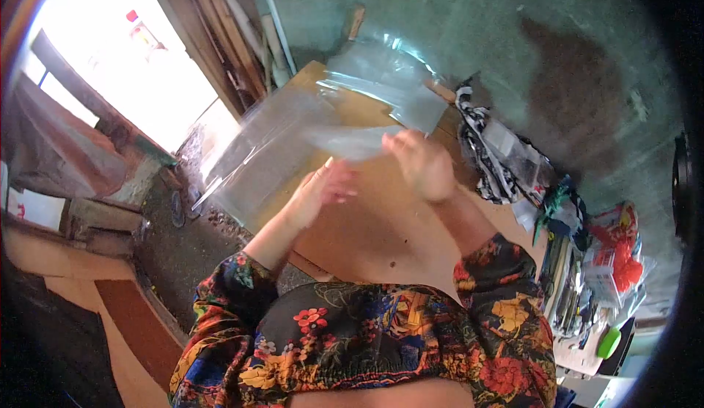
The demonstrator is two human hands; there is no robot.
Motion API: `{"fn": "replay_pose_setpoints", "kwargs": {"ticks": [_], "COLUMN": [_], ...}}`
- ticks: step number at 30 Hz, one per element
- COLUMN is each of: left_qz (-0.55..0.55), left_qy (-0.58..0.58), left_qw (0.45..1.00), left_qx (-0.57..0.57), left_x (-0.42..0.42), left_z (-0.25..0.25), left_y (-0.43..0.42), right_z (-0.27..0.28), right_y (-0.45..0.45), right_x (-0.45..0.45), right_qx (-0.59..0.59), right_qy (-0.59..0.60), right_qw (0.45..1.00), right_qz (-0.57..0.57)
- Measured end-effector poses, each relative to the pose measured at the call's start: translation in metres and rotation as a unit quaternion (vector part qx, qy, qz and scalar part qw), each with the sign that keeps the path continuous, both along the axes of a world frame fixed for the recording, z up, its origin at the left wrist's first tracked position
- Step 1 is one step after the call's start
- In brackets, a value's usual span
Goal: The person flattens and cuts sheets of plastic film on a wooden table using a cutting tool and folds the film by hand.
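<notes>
My right hand (423,164) is over the wooden table, its fingertips closed on the edge of a thin clear plastic sheet or bag (343,141), which is smeared by motion. Just left of it, my left hand (320,194) hovers below the plastic with fingers stretched out and a little apart, nothing visible in them. On the table's left side lie flat clear plastic sheets (268,151), overhanging the edge. More clear plastic (422,107) lies at the back of the tabletop (367,224).
A black-and-white bundle of cloth or plastic (488,151) lies along the table's right side by the green wall. Beyond it are a red item in a clear bag (627,268) and a green object (609,343). Wooden planks (224,34) lean beside the bright doorway at left.
</notes>
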State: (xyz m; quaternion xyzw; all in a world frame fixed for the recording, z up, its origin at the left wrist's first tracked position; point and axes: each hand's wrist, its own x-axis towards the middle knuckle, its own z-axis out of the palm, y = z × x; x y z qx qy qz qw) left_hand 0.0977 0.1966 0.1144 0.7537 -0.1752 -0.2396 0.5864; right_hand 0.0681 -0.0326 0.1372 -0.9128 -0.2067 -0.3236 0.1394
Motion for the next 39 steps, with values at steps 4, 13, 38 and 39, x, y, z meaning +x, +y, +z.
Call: {"fn": "replay_pose_setpoints", "kwargs": {"ticks": [4, 13, 38, 39], "left_qz": [-0.116, -0.221, 0.03, 0.095], "left_qy": [0.286, 0.051, -0.309, -0.292], "left_qw": [0.864, 0.967, 0.921, 0.918], "left_qx": [-0.399, -0.113, 0.237, 0.25], "left_x": [-0.023, -0.053, 0.166, 0.174], "left_z": [0.03, 0.042, -0.027, -0.043], "left_y": [-0.027, -0.041, -0.019, -0.021], "right_z": [0.018, 0.021, -0.048, -0.053], "right_y": [0.031, 0.02, -0.105, -0.103], "right_x": [-0.061, -0.116, -0.281, -0.286], "right_qx": [-0.107, 0.055, 0.703, 0.705], "right_qy": [-0.046, 0.157, -0.206, -0.248], "right_qw": [0.992, 0.984, 0.573, 0.549], "right_qz": [-0.037, -0.068, -0.369, -0.375]}}
